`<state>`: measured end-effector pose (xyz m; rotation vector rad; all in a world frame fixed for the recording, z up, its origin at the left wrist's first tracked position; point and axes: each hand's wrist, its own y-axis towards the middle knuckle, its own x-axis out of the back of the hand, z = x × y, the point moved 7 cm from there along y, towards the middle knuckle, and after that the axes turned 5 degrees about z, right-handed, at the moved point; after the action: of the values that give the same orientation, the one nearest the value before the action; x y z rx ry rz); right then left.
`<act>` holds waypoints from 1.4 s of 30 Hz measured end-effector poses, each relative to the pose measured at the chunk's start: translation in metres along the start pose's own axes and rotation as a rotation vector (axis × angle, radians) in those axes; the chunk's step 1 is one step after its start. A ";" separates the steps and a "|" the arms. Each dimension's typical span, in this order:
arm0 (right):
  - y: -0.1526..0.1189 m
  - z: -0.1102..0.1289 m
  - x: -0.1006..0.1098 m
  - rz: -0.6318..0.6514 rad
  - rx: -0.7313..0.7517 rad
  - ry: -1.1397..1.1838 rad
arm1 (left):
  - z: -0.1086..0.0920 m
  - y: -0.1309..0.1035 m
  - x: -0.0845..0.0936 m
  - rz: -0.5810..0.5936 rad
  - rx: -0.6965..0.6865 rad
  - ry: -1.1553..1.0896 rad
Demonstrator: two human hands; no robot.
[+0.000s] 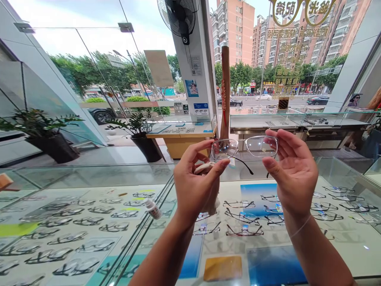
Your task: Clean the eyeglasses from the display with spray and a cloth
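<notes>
A pair of thin silver-rimmed glasses [261,146] is held up above the glass counter, lenses upright, with the dark-tipped temples pointing down and away. My left hand [198,178] pinches the left rim between thumb and fingers and also has a pale cloth [212,200] bunched in its palm. At the other end, the thumb and fingers of my right hand [293,171] are on the right rim. Small printed marks show on the clear lenses. A small white bottle [152,209] lies tilted on the glass at the left of my left forearm.
Many glasses frames lie in rows inside the glass display case [226,266]. Potted plants [53,145], a wooden post [225,91] and another display counter [190,136] stand beyond. A wall fan [177,18] hangs above, and large windows show a street.
</notes>
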<state>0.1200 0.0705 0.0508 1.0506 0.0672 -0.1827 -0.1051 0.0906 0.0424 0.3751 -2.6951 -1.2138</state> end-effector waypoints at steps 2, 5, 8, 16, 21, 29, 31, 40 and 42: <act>0.000 -0.002 0.002 -0.009 -0.012 0.009 | 0.001 -0.001 0.001 -0.015 0.006 -0.005; -0.003 -0.002 0.001 -0.029 -0.041 0.010 | -0.002 -0.004 0.002 -0.060 -0.032 0.002; -0.011 0.004 -0.005 -0.044 -0.084 -0.048 | -0.005 -0.008 0.000 -0.058 -0.034 0.028; -0.014 -0.023 -0.012 0.099 -0.402 -0.035 | 0.000 -0.002 0.002 -0.102 -0.034 0.011; -0.003 -0.037 -0.012 0.277 -0.435 0.012 | 0.003 0.005 0.002 -0.007 -0.046 -0.002; 0.002 -0.031 -0.007 0.280 -0.375 0.070 | -0.002 0.007 0.000 0.225 -0.083 -0.043; 0.002 -0.032 -0.006 0.269 -0.359 0.091 | -0.005 0.006 0.000 0.207 -0.102 -0.052; 0.001 -0.027 -0.005 0.176 -0.245 0.097 | -0.004 -0.003 0.002 0.046 -0.046 -0.040; 0.000 -0.021 -0.002 0.122 -0.195 0.036 | -0.002 -0.003 0.001 0.059 -0.017 -0.044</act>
<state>0.1185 0.0891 0.0405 0.8605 0.0517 -0.0452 -0.1049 0.0876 0.0414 0.2680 -2.7107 -1.2418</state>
